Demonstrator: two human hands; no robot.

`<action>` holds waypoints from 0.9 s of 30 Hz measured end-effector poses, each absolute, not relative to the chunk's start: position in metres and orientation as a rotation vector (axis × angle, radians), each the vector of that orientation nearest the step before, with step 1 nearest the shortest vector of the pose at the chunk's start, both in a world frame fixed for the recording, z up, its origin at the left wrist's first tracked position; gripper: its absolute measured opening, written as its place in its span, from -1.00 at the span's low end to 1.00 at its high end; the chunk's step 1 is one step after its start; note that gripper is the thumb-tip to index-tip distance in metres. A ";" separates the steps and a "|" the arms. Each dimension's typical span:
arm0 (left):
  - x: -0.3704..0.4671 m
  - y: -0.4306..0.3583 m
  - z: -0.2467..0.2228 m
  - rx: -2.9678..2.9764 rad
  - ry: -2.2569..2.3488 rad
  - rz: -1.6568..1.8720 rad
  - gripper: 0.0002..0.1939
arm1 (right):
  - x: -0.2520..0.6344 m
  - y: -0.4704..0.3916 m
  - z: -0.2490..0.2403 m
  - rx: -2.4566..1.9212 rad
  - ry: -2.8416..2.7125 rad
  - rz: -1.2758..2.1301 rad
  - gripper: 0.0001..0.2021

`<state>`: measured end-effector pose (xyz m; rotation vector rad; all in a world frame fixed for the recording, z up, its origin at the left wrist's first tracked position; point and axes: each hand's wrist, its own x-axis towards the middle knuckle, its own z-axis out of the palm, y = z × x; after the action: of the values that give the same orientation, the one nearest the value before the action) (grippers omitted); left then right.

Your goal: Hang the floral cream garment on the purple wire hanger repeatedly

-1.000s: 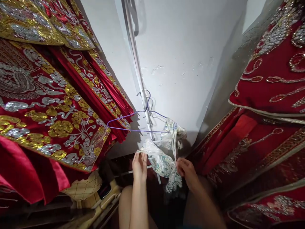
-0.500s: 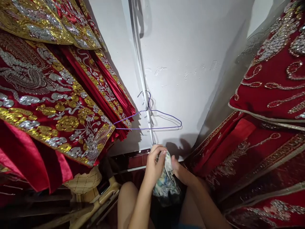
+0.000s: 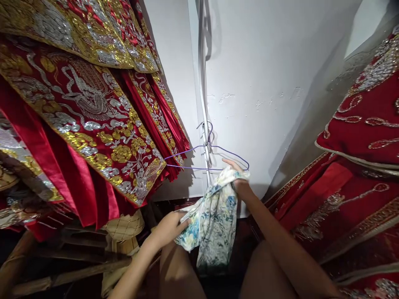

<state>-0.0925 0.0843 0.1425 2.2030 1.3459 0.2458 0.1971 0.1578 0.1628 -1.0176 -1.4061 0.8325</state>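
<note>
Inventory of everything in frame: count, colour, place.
wall: count unclear, whitish, background
pole: 1, white, centre
hanger: 1, purple, at pole
floral cloth: 1, white, blue, green, below hanger
embroidered garments: several, red, gold, silver, left
beaded garments: count unclear, red, silver, right
woven item: 1, tan, lower left
wooden bars: several, brown, lower left
left hand: 1, bare, gripping cloth
right hand: 1, bare, partly behind cloth
arms: 2, bare, bottom
legs: 2, bare, bottom

We hold our left hand (image 3: 170,226) low with bent fingers (image 3: 179,216); our right hand (image 3: 242,187) is higher, its fingers outstretched.
</note>
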 end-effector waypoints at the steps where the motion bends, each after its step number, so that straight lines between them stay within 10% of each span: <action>1: -0.096 0.086 0.149 2.260 1.390 0.209 -0.58 | 0.191 0.168 0.158 -1.044 -1.347 0.871 -0.66; 27: -0.092 0.172 0.201 2.412 1.745 0.929 -0.53 | 0.230 0.169 0.161 -1.332 -1.281 0.550 -0.66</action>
<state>-0.0923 0.1721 0.2013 2.4122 1.7452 0.9292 0.2303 0.1686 0.1611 -1.3320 -1.2807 0.5505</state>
